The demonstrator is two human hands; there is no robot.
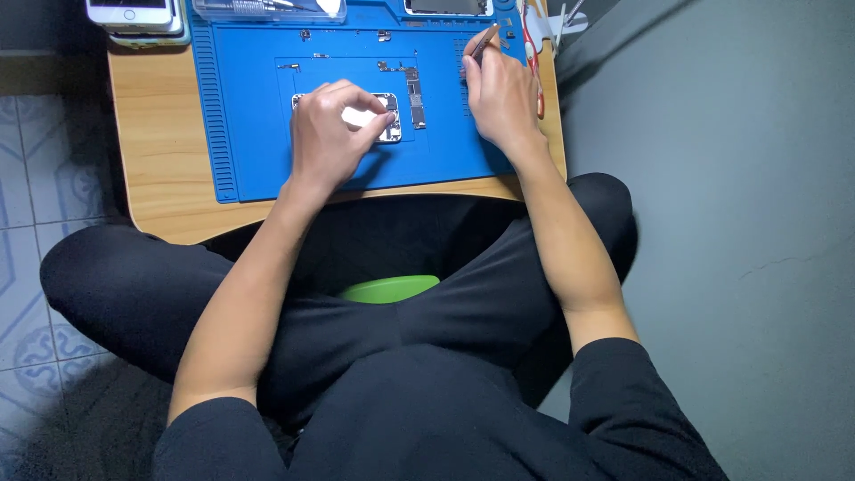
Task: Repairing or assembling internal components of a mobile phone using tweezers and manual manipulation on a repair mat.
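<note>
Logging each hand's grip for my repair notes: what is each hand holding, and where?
Right hand: thin dark tweezers, gripped mid-shaft. Left hand: fingertips pinch the open phone body at its edge.

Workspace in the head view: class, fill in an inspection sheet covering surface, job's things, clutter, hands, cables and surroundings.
Surface: blue work mat on a small wooden table.
Job's things: opened phone body under the left hand; long circuit board beside it.
Clutter: small loose parts on the mat; stacked phones at the far left corner.
Hands: left hand rests on the phone body; right hand holds tweezers.
Cables: nothing seen.
Surroundings: tiled floor left, grey floor right.
</note>
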